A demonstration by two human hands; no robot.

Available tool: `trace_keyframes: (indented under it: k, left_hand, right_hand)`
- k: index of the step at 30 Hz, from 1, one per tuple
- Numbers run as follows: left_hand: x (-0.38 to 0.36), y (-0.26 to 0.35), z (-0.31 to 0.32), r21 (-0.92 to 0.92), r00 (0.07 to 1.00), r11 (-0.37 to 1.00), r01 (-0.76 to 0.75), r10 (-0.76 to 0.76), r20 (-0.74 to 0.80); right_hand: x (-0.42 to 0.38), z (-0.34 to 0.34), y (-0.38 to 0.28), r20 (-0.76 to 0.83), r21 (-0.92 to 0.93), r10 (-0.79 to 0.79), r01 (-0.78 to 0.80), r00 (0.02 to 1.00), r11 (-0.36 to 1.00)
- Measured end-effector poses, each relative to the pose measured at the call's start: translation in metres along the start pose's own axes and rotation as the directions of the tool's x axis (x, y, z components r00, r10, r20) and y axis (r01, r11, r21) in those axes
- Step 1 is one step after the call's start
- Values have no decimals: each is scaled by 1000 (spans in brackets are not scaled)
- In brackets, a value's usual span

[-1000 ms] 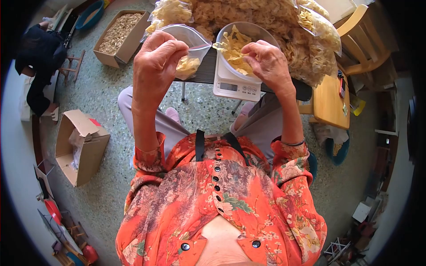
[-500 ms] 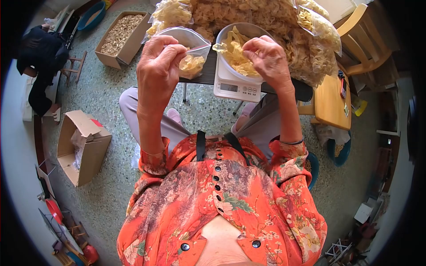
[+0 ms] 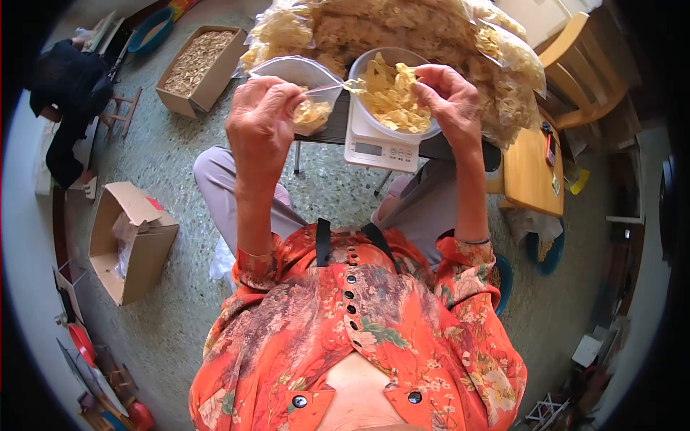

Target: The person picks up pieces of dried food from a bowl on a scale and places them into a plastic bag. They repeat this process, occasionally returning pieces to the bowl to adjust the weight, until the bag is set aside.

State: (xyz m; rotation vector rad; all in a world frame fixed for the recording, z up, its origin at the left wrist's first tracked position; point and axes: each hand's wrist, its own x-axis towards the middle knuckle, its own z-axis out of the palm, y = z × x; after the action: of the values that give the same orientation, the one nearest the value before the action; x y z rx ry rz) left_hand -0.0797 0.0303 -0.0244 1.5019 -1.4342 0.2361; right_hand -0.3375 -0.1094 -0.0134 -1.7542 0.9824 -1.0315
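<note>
The open rim of a clear plastic zip bag point(image 3: 293, 68), partly filled with yellow flakes, is pinched between the thumb and fingers of the left hand point(image 3: 264, 115), just left of a round translucent plastic bowl point(image 3: 404, 57). Pale-yellow, ribbon-like dried pieces point(image 3: 395, 100) are held in the bowl, which is supported by a white digital scale point(image 3: 381, 152) at the edge of a dark table point(image 3: 338, 131). At the bowl's right side, the right hand's point(image 3: 453, 93) thumb and index finger are curled narrowly against the pieces, though whether one is gripped cannot be told.
</note>
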Motion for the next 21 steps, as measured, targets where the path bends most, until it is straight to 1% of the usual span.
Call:
trace_keyframes:
  k: [1,2,4,5,6,9,10,12,13,16,18,20,21]
  left_hand:
    - [1,0,1,14,998,999,-46,47,-32]
    - [1,1,1,30,994,995,-92,94,-61]
    - [-1,2,3,21,995,997,-79,80,-65]
    - [-1,2,4,4,995,997,-72,72,-67]
    - [-1,3,5,-15,996,998,-67,66,-67]
    - [0,5,4,-32,996,998,-57,55,-66]
    - [1,6,3,-43,997,998,-49,47,-60]
    - [1,6,2,-54,997,997,-53,50,-62]
    - [1,6,2,-71,997,996,-58,53,-58]
    - [0,7,1,-71,998,997,-40,36,-59]
    - [0,5,1,-58,997,997,-43,39,-64]
    - [0,5,3,-62,997,997,-54,51,-61]
    - [0,5,3,-61,996,996,-58,53,-76]
  right_hand:
    - [-2,4,-6,-53,10,4,-4,999,1000]
    - [-4,10,-13,-40,18,-1,1,999,1000]
    - [-7,22,-31,-118,109,-83,96,990,989]
    - [-8,32,-42,-127,155,-126,145,984,977]
    - [-9,43,-50,-124,159,-129,148,984,976]
    - [-11,79,-73,-109,-5,-343,345,933,939]
    - [-9,89,-77,-96,-110,-433,423,896,900]
    - [1,107,-64,-49,-200,-500,482,865,853]
    - [1,110,-65,-16,-293,-485,460,875,839]
    - [1,103,-66,-36,-274,-513,485,858,831]
    - [-2,93,-64,-156,-222,-495,458,855,861]
    - [-4,71,-51,-164,-265,-446,396,880,879]
    - [-4,58,-43,-151,-317,-426,365,892,876]
